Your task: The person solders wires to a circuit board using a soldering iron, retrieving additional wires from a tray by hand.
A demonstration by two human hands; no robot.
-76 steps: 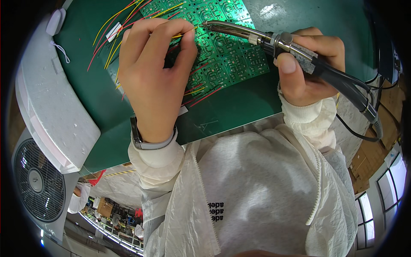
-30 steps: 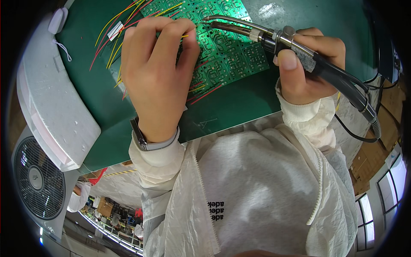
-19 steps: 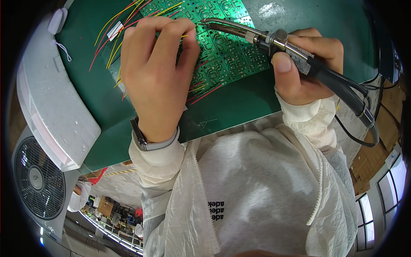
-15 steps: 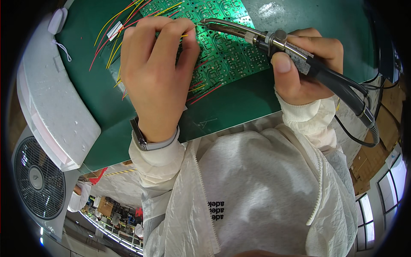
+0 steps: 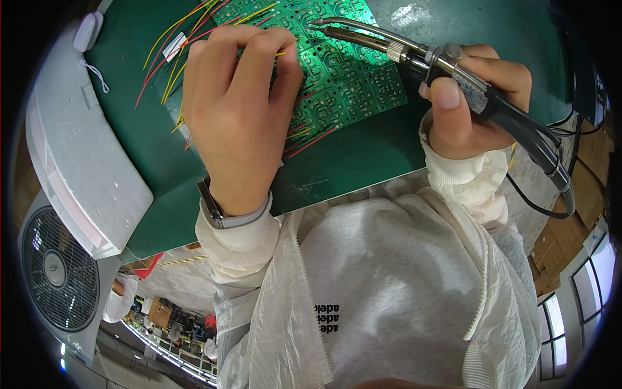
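Observation:
A green panel of circuit boards (image 5: 346,74) lies on the green work surface, solder side up. Over its left part, my left hand (image 5: 236,113) is closed in a pinch on a thin yellow wire (image 5: 281,54), a short bit of which shows at the fingertips. My right hand (image 5: 483,107) grips a soldering iron (image 5: 508,120) with a thin curved metal tube fixed along its barrel. The iron points left, its tip over the panel, a little to the right of my left fingertips. Whether the tip touches the panel, I cannot tell.
Red, yellow and black wires (image 5: 170,53) fan out left of the panel; more wires (image 5: 312,142) stick out at its near edge. A white foam piece (image 5: 84,142) lines the table's left side, with a fan (image 5: 58,269) beyond. The iron's cable (image 5: 565,194) hangs at right.
The soldering iron has drawn back to the right with my right hand, its tip now farther from my left fingertips. My left hand has stayed in place.

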